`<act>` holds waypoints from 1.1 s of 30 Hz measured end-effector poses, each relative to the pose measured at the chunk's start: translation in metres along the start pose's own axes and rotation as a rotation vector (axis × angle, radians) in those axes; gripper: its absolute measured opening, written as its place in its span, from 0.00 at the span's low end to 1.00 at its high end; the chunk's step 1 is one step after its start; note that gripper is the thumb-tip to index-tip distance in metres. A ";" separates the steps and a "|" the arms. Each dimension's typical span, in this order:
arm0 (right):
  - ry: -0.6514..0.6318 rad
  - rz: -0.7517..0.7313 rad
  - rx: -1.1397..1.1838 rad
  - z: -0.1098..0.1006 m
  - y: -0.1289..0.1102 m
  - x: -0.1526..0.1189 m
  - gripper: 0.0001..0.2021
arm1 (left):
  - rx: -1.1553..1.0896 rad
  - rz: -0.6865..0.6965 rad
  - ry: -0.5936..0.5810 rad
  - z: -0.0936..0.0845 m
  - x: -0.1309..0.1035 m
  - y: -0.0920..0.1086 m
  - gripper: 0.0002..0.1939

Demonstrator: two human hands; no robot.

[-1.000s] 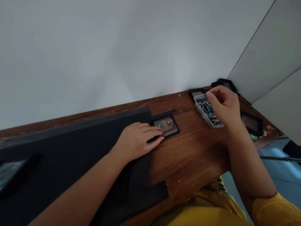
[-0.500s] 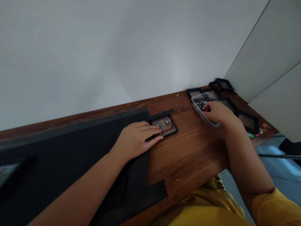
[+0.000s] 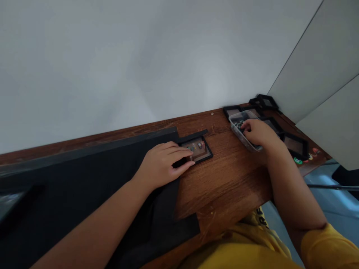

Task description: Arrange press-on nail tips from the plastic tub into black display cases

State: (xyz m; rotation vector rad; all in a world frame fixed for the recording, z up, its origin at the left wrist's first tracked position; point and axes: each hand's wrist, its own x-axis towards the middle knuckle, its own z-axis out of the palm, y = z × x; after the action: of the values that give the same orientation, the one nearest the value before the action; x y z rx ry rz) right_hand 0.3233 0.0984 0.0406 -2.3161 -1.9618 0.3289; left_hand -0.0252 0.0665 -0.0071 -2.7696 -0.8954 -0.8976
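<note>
We cannot tell what, if anything, the right hand's grip (image 3: 256,131) holds inside the clear tub (image 3: 241,136), its pieces (image 3: 239,124) too small to identify. The left hand's grip (image 3: 162,162) hides part of a black frame (image 3: 208,147); a blurred, dark-edged object (image 3: 10,204) is cut off at left.

A second ago the right hand (image 3: 259,132) hung over the tub (image 3: 242,138), its thumb and fingertips raised above the rim. Now it has dropped, its fingers (image 3: 246,123) reaching down inside among the small pieces (image 3: 238,124). More of the tub's far rim shows, and two frames (image 3: 270,124) beyond it, toward the surface's (image 3: 218,175) far right corner, have come out from behind the hand.
</note>
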 end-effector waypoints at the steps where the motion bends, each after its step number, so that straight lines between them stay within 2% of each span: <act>1: -0.010 0.005 -0.002 0.000 0.000 0.000 0.16 | -0.009 0.004 -0.010 0.000 0.000 -0.001 0.12; 6: -0.029 0.011 -0.009 0.000 -0.002 -0.001 0.10 | -0.050 -0.009 -0.049 0.001 -0.001 -0.004 0.12; 12: 0.000 0.005 0.011 -0.002 -0.005 -0.004 0.04 | -0.056 0.002 -0.008 0.003 0.000 -0.004 0.14; 15: 0.122 -0.008 0.065 -0.003 -0.004 -0.006 0.06 | -0.068 -0.004 -0.008 0.004 0.000 -0.004 0.13; 19: 0.385 -0.066 0.267 -0.008 -0.004 -0.008 0.06 | -0.087 -0.023 -0.034 0.004 0.000 -0.004 0.13; 21: 0.486 -0.141 0.435 -0.009 -0.009 -0.012 0.06 | -0.092 -0.038 -0.047 0.005 0.000 -0.005 0.14; 23: 0.531 -0.259 0.609 -0.008 -0.020 -0.019 0.07 | -0.097 -0.049 -0.057 0.005 -0.001 -0.005 0.15; 25: 0.501 -0.401 0.756 -0.004 -0.035 -0.029 0.08 | -0.106 -0.051 -0.053 0.006 -0.001 -0.005 0.16; 26: 0.445 -0.466 0.817 -0.001 -0.043 -0.035 0.09 | -0.109 -0.056 -0.049 0.007 -0.002 -0.005 0.16; 30: 0.080 -0.710 0.963 0.016 -0.070 -0.053 0.11 | -0.111 -0.078 -0.033 0.008 -0.003 -0.005 0.16; 33: -0.124 -0.744 0.979 0.033 -0.080 -0.054 0.11 | -0.113 -0.071 -0.022 0.007 -0.003 -0.005 0.15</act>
State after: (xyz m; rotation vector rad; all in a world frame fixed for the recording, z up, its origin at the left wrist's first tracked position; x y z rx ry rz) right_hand 0.2308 0.0565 0.0307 -0.9364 -1.8874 1.0474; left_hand -0.0270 0.0711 -0.0151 -2.8643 -0.9818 -0.9587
